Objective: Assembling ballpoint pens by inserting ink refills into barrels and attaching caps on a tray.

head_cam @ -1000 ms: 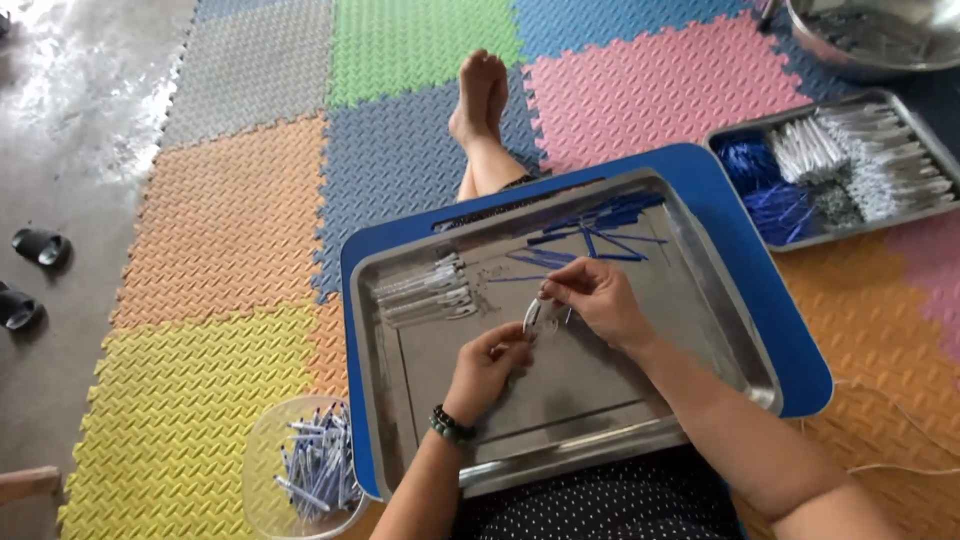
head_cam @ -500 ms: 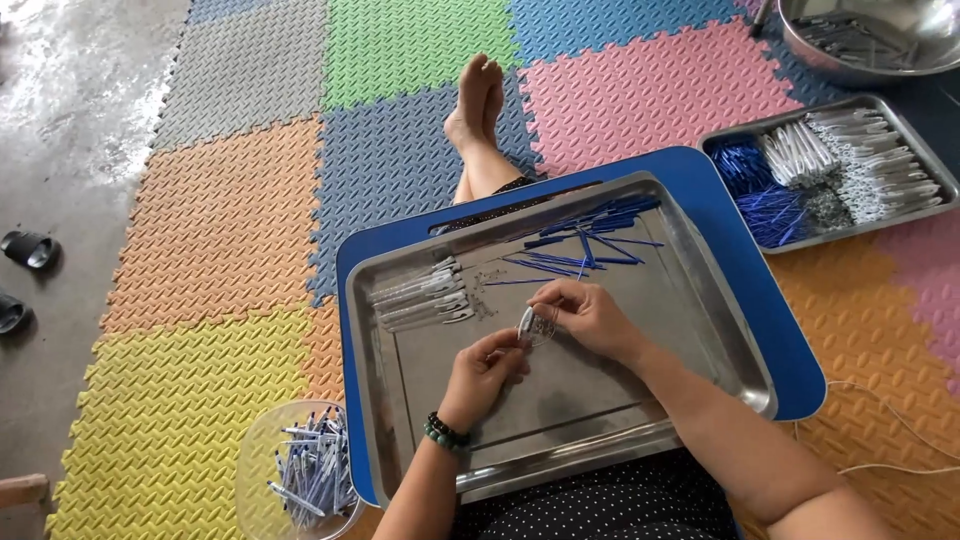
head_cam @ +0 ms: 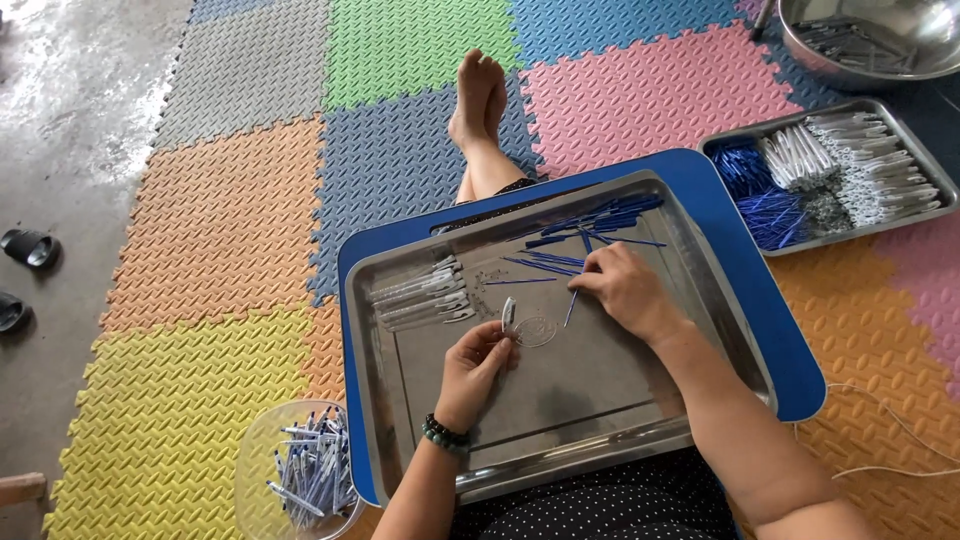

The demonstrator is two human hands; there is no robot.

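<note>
A steel tray [head_cam: 640,420] rests on a blue board [head_cam: 760,300] across my lap. My left hand [head_cam: 478,365] pinches a clear pen barrel [head_cam: 508,313] upright over the tray's middle. My right hand [head_cam: 625,290] is a little to the right, fingertips on a thin blue refill [head_cam: 570,307] lying on the tray. A loose heap of blue refills [head_cam: 595,225] lies at the tray's far edge. A row of clear pen barrels [head_cam: 420,295] lies at its left side.
A clear bowl of assembled pens [head_cam: 310,475] stands on the yellow mat at lower left. A second steel tray [head_cam: 835,175] with blue refills and white parts sits at right, a steel basin [head_cam: 870,35] behind it. Black sandals [head_cam: 30,250] lie on the concrete.
My right hand has left the barrel and moved right and down onto a blue refill on the tray. My left hand keeps the clear barrel.
</note>
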